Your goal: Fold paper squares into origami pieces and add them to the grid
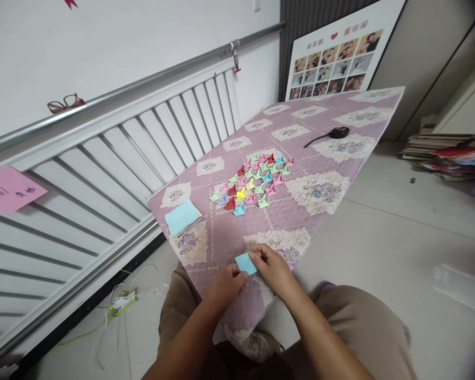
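A small light-blue paper square (245, 263) is held between both hands above the near part of the table. My left hand (228, 283) pinches its lower left edge, while my right hand (269, 265) has the right corner between thumb and fingers. Beyond them, several small folded paper pieces in green, pink, red, blue and yellow stand grouped on the cloth, among them a yellow one (241, 193). A stack of paper sheets with light blue on top (182, 217) lies at the table's left edge.
The table (229, 227) has a pink patterned cloth. A black object with a strap (339, 132) lies toward its far right. A white railing (114, 153) runs along the left. On the floor are a power strip (123, 303) at lower left and piled papers (439, 150) at right.
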The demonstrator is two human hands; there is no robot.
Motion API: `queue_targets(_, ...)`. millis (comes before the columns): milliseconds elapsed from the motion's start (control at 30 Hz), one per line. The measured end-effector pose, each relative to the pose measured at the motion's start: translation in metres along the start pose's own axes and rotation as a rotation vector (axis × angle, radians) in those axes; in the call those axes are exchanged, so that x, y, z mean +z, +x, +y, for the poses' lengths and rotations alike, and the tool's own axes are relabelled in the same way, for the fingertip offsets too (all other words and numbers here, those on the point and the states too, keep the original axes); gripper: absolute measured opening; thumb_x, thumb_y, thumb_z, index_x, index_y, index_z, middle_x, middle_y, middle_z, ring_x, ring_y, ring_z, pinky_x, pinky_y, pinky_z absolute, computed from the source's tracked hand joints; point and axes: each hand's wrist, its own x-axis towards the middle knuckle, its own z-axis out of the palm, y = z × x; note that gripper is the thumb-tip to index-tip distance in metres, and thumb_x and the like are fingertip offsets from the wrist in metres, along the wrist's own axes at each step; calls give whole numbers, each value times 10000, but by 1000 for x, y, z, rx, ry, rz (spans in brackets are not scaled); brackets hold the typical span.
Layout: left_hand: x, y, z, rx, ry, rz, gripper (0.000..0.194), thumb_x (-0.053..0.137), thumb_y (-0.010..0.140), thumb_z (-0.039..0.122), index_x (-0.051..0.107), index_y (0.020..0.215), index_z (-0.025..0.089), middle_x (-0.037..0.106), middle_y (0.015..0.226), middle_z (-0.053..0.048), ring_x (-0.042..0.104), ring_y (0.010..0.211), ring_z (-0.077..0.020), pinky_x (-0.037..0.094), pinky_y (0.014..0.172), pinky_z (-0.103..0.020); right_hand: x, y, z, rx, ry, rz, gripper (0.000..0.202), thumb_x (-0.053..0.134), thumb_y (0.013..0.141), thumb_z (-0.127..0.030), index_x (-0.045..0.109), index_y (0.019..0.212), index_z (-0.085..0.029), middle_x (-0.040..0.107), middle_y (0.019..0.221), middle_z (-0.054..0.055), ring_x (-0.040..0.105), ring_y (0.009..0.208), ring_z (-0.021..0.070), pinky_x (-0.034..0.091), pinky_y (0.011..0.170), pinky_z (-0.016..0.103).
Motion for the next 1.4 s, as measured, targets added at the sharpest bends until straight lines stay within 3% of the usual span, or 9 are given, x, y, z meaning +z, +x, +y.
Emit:
queue_targets(200, 0, 1, -1, 0, 33, -47, 126, 472, 832, 237, 572, 798, 169, 618, 673, 6, 486, 489, -96, 370, 512, -229, 2, 0, 5, 17, 37, -55, 223, 530, 776, -391, 592, 883, -204, 552, 658, -25, 525, 615, 145, 423, 587, 264)
queue_targets(333, -4, -3, 0, 70, 197, -1, 94, 571, 794, 266, 582, 841, 185, 637, 760, 9, 555, 652, -129, 398, 608, -242, 2, -2, 3, 4, -50, -70, 189, 514, 780, -366, 592, 849, -208, 563, 665, -23, 533, 622, 143, 417, 600, 262)
queue_targets(500, -20, -8, 0, 23, 391, 140, 404, 663, 756, 396, 534, 1073, 181, 626, 806, -4, 573, 716, -167, 409, 645, -274, 5, -2, 3, -35, -208, -61, 176, 491, 792, -344, 592, 850, -213, 587, 672, -16, 547, 626, 150, 404, 613, 267)
queue_targets(567, -25, -7, 0, 57, 389, 190, 335, 597, 820, 348, 523, 1104, 185, 623, 841, -6, 574, 750, -159, 419, 687, -276, 5, -1, 2, -62, -268, -63, 157, 483, 802, -331, 585, 834, -217, 585, 660, -17, 547, 620, 151, 393, 603, 263)
queue_targets(667, -27, -3, -3, 165, 444, 226, 102, 493, 870, 215, 571, 932, 190, 611, 904, -16, 557, 838, -154, 422, 775, -282, 6, -2, 1, -86, -380, -71, 137, 474, 819, -299, 583, 832, -217, 599, 684, -8, 559, 641, 159, 382, 607, 264)
queue_targets(867, -16, 5, -4, 235, 548, 186, 213, 553, 847, 212, 568, 1059, 210, 589, 1059, -37, 530, 997, -185, 401, 902, -309, 10, -3, -1, -127, -659, -61, 152, 490, 852, -220, 604, 950, -198, 655, 867, 43, 601, 796, 187, 388, 690, 276)
queue_targets(1067, -16, 6, 3, 267, 616, 154, 181, 535, 859, 258, 586, 1028, 222, 576, 1050, -38, 525, 997, -188, 406, 896, -307, 4, -6, 0, -256, -887, 1, 152, 556, 865, -242, 630, 989, -195, 635, 926, 71, 562, 907, 224, 366, 756, 303)
queue_targets(1400, -29, 21, 3, 333, 576, 40, 230, 591, 808, 253, 612, 1034, 211, 584, 1015, -36, 553, 918, -184, 432, 811, -292, -5, -14, 9, -305, -819, 1, 199, 632, 816, -260, 658, 1012, -269, 621, 1045, 50, 529, 987, 239, 324, 819, 360)
